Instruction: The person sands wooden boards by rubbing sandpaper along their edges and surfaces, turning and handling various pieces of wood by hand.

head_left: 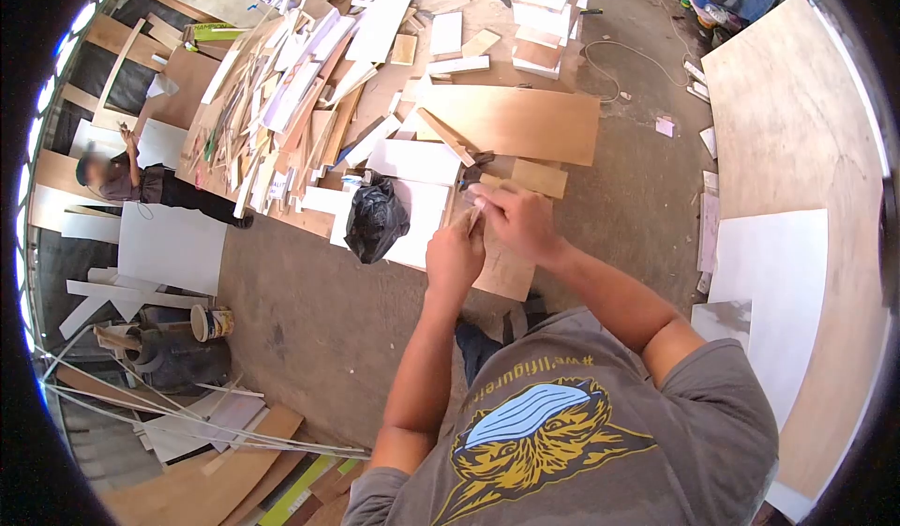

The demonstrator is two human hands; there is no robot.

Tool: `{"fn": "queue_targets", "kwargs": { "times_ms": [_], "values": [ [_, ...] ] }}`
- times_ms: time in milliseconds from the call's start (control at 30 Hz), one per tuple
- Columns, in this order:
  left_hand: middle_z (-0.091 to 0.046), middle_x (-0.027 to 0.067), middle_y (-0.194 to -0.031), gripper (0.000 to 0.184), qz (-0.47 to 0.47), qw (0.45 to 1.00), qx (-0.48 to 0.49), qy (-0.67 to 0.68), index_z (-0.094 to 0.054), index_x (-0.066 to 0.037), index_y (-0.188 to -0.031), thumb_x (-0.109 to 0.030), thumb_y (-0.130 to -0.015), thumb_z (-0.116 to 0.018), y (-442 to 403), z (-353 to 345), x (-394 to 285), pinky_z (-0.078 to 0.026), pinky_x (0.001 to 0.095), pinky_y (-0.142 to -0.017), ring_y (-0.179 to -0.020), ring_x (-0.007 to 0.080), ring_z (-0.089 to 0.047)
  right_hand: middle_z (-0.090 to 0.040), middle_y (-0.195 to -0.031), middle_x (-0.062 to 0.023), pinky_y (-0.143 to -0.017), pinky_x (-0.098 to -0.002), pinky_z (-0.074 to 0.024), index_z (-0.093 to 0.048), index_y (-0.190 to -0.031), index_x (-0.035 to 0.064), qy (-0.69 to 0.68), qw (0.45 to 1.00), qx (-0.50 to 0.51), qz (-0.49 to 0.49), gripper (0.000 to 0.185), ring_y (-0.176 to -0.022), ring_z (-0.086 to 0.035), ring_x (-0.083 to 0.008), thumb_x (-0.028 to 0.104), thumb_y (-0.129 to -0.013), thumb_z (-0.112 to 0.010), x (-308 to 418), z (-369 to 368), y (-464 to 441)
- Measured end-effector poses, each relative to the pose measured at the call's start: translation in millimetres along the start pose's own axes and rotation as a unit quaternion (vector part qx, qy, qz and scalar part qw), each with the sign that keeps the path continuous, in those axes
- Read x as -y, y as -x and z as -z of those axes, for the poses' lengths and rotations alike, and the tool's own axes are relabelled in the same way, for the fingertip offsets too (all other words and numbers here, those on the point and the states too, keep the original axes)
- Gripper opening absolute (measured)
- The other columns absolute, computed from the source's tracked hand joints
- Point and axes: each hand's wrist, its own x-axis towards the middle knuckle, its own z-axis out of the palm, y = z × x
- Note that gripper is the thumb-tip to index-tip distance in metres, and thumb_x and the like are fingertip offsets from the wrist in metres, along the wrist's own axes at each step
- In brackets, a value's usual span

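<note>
In the middle of the head view, my left hand (456, 256) and my right hand (517, 218) meet at the fingertips above the near edge of the work table. Both are closed in a pinch. A small pale thing shows between the fingertips, too small to name. Just left of my left hand, a crumpled black plastic bag (377, 221) sits on white boards (427, 202). Beyond my right hand lie a short wooden piece (539, 178) and a wide plywood panel (525, 118). A small dark object, partly hidden, is by the panel's near edge.
Piled wood strips (291, 85) cover the table's left side. A stack of white boards (544, 20) stands at the far end. Large plywood sheets (787, 104) lean on the right. At left, another person (131, 177) stands near a white panel (173, 245) and a bucket (211, 323).
</note>
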Motion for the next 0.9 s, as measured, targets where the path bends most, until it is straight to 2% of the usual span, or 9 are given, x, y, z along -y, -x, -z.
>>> {"fn": "queue_targets", "kwargs": {
  "times_ms": [67,167,367,467,567,667,767,867,900],
  "values": [
    [-0.069,0.0271,-0.078,0.025,-0.018,1.000,-0.006,-0.008,-0.071,-0.003,-0.098,-0.026,-0.098,-0.063,-3.9,-1.6,0.4,-0.052,0.0570,-0.066,-0.074,0.0475,-0.068,-0.068,-0.079,-0.0109,-0.061,-0.0423,-0.0522,-0.077,-0.120,0.0163,0.003,0.999,-0.004,-0.032,0.027,-0.065,-0.066,-0.0302,0.019,-0.093,-0.070,-3.1,0.2,-2.9],
    [-0.067,0.0281,-0.075,0.024,-0.009,1.000,-0.005,-0.017,-0.070,-0.002,-0.096,-0.025,-0.099,-0.061,-6.2,-8.9,17.2,-0.052,0.0577,-0.064,-0.071,0.0488,-0.067,-0.065,-0.079,-0.0125,-0.060,-0.0431,-0.0509,-0.074,-0.126,0.0170,-0.020,0.998,-0.008,0.056,0.034,-0.063,-0.064,-0.0302,0.014,-0.092,-0.070,-5.8,-16.7,18.1],
    [-0.066,0.0306,-0.077,0.025,0.010,1.000,-0.009,0.007,-0.069,0.005,-0.095,-0.020,-0.097,-0.064,-2.4,6.8,0.9,-0.053,0.0542,-0.067,-0.077,0.0496,-0.067,-0.064,-0.082,-0.0131,-0.059,-0.0402,-0.0514,-0.074,-0.128,0.0174,-0.062,0.997,-0.011,-0.035,0.036,-0.065,-0.066,-0.0277,0.011,-0.092,-0.069,-9.1,-18.5,4.6],
    [-0.067,0.0282,-0.074,0.026,-0.021,1.000,-0.019,-0.003,-0.071,-0.002,-0.098,-0.026,-0.101,-0.061,-3.6,-6.7,29.1,-0.053,0.0569,-0.064,-0.071,0.0493,-0.067,-0.073,-0.096,-0.0140,-0.059,-0.0450,-0.0551,-0.071,-0.132,0.0266,-0.058,0.997,0.016,0.053,0.039,-0.068,-0.070,-0.0329,0.020,-0.094,-0.067,-7.9,-28.2,14.7],
    [-0.067,0.0280,-0.074,0.025,0.021,0.999,-0.017,0.028,-0.071,-0.002,-0.099,-0.025,-0.100,-0.063,-5.8,2.2,13.5,-0.053,0.0566,-0.064,-0.071,0.0486,-0.067,-0.074,-0.094,-0.0134,-0.060,-0.0435,-0.0559,-0.072,-0.130,0.0259,-0.078,0.994,-0.008,-0.076,0.036,-0.068,-0.070,-0.0316,0.020,-0.095,-0.067,-17.2,-35.1,2.4],
    [-0.066,0.0295,-0.079,0.027,0.015,1.000,-0.017,0.005,-0.071,0.001,-0.098,-0.024,-0.100,-0.063,-5.5,-5.5,30.8,-0.052,0.0520,-0.066,-0.076,0.0482,-0.067,-0.067,-0.081,-0.0108,-0.059,-0.0390,-0.0502,-0.073,-0.128,0.0176,-0.031,0.997,-0.004,0.075,0.036,-0.065,-0.065,-0.0255,0.011,-0.093,-0.069,2.0,-27.9,3.1],
    [-0.067,0.0287,-0.079,0.026,0.030,0.999,-0.016,0.022,-0.072,-0.001,-0.100,-0.025,-0.101,-0.061,-7.9,5.6,18.8,-0.052,0.0521,-0.067,-0.076,0.0485,-0.067,-0.067,-0.083,-0.0107,-0.059,-0.0391,-0.0492,-0.073,-0.129,0.0183,-0.076,0.997,0.006,-0.011,0.038,-0.066,-0.065,-0.0252,0.009,-0.093,-0.069,-3.4,-32.8,-0.6],
    [-0.067,0.0285,-0.074,0.025,0.013,0.999,-0.038,0.037,-0.071,0.000,-0.095,-0.024,-0.098,-0.063,-7.7,1.7,26.8,-0.053,0.0563,-0.065,-0.070,0.0487,-0.067,-0.065,-0.080,-0.0120,-0.057,-0.0390,-0.0479,-0.072,-0.132,0.0191,-0.086,0.996,-0.029,-0.024,0.040,-0.066,-0.064,-0.0253,0.008,-0.093,-0.068,-11.7,-41.6,-7.9],
    [-0.067,0.0286,-0.074,0.025,0.013,0.999,-0.033,0.027,-0.071,-0.001,-0.094,-0.024,-0.098,-0.063,-7.8,-1.7,34.3,-0.053,0.0563,-0.066,-0.070,0.0488,-0.067,-0.065,-0.079,-0.0123,-0.057,-0.0390,-0.0477,-0.072,-0.132,0.0191,-0.093,0.995,-0.023,0.019,0.041,-0.065,-0.063,-0.0255,0.008,-0.093,-0.069,-7.9,-41.6,-4.9]
  ]
}}
